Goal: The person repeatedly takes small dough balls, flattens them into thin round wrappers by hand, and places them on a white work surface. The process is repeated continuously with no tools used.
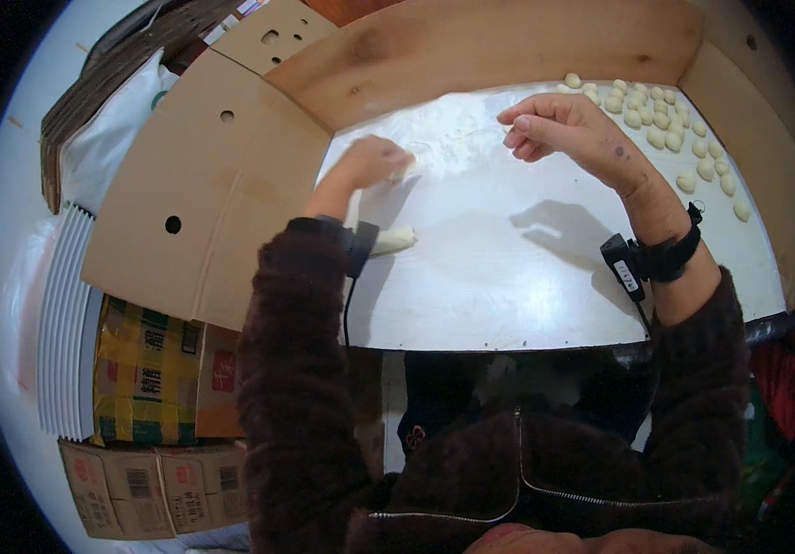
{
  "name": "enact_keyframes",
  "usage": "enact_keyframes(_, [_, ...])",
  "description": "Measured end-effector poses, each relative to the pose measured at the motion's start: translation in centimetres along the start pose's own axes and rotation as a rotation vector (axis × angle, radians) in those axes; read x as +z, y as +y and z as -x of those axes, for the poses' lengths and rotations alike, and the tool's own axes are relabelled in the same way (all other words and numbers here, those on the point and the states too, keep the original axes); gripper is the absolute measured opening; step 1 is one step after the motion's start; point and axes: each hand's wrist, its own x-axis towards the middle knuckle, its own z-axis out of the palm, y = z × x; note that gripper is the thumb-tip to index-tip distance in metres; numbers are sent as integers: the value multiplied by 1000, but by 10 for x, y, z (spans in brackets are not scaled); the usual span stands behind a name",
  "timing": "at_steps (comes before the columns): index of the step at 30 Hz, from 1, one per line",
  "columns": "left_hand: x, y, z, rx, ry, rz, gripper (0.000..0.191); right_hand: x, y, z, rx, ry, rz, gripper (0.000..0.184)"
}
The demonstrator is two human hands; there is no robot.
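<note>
My left hand (378,163), blurred, is curled over the floury left part of a white work board (480,298). A pale piece of dough (409,166) shows at its fingertips. Near my left wrist lies a dough roll (395,240), its left end hidden behind the wrist device. My right hand (553,127) is raised over the board with fingers bent and the thumb close to the index finger. Whether a small bit of dough is between them I cannot tell. Many small dough balls (660,119) lie in the board's far right corner, beyond my right hand.
A wooden board wall (480,52) borders the back, with a cardboard panel (231,173) on the left and another panel (750,118) on the right. Loose flour (452,131) covers the back of the board. Taped cartons (148,374) stand at lower left. Cables hang from both wrist devices.
</note>
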Motion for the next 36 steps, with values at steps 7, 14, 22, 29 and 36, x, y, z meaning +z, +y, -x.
enact_keyframes(7, [-21,-19,7,-10,241,-12,25,2,1,0,-9,-12,-14,33])
enact_keyframes(14, [9,-23,-11,41,96,-160,29,4,3,-1,9,-25,47,32])
enact_keyframes(22, [6,-26,-34,-443,-271,77,33,5,2,1,5,-29,95,33])
enact_keyframes(29, [6,-28,-28,-535,-238,465,26,5,0,1,19,-33,158,33])
enact_keyframes(36, [8,-38,-26,-558,-209,581,25,5,1,1,5,-47,162,34])
